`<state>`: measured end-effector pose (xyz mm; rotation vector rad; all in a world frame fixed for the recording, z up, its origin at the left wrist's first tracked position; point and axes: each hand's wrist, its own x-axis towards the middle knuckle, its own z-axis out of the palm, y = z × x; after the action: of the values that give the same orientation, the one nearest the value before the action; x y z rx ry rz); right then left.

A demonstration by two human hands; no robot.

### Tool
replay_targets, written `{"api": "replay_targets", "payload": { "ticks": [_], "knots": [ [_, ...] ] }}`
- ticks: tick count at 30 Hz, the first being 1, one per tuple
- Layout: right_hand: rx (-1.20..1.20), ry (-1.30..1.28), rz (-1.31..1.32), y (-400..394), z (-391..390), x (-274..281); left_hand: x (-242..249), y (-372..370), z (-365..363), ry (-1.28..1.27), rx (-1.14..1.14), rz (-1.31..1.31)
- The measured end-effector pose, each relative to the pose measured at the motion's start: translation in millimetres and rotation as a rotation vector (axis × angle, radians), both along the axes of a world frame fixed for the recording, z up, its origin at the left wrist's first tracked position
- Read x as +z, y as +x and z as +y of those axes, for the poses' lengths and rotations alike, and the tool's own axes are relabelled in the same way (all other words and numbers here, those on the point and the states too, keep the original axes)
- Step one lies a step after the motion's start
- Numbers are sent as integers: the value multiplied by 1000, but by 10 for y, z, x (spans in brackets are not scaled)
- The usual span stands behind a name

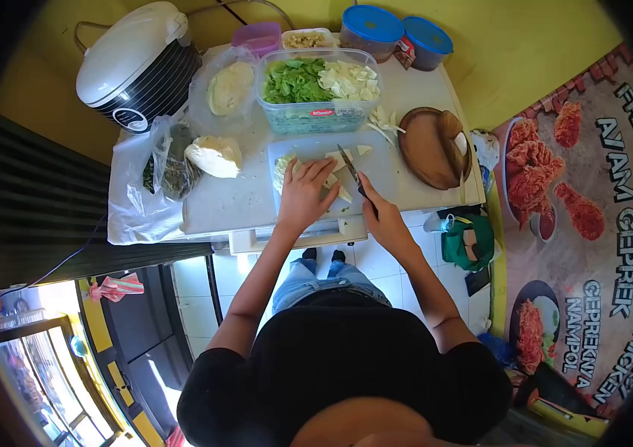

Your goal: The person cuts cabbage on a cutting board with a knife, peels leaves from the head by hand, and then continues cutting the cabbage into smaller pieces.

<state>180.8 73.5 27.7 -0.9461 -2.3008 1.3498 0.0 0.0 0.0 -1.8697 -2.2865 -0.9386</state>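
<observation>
A knife (pixel 348 167) with a dark handle is gripped in my right hand (pixel 387 221), its blade pointing up and left over the white cutting board (pixel 383 165). My left hand (pixel 304 195) presses on pale cabbage pieces (pixel 341 159) on the board, fingers spread and partly covering them. More shredded cabbage (pixel 281 170) lies at the board's left side. Behind the board stands a clear plastic container (pixel 316 119) holding green leaves (pixel 292 80) and chopped cabbage (pixel 348 80).
Left of the board are a cabbage chunk (pixel 214 156), a bagged cabbage (pixel 231 89) and a rice cooker (pixel 137 67). A round wooden board (pixel 422 149) sits at right. Blue-lidded tubs (pixel 372 24) stand at the back.
</observation>
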Motion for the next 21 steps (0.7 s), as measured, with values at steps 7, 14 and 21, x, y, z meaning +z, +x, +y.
{"api": "replay_targets", "payload": {
  "ticks": [7,14,21],
  "knots": [
    [37,187,-72,16,-16,-137,-1,13,-4,18,-1,3],
    [42,278,-195,-101,-69,-120,16,19,3,14,9,-13],
    [24,206,-263,-74,-117,-10,22,21,12,-2,35,22]
  ]
}}
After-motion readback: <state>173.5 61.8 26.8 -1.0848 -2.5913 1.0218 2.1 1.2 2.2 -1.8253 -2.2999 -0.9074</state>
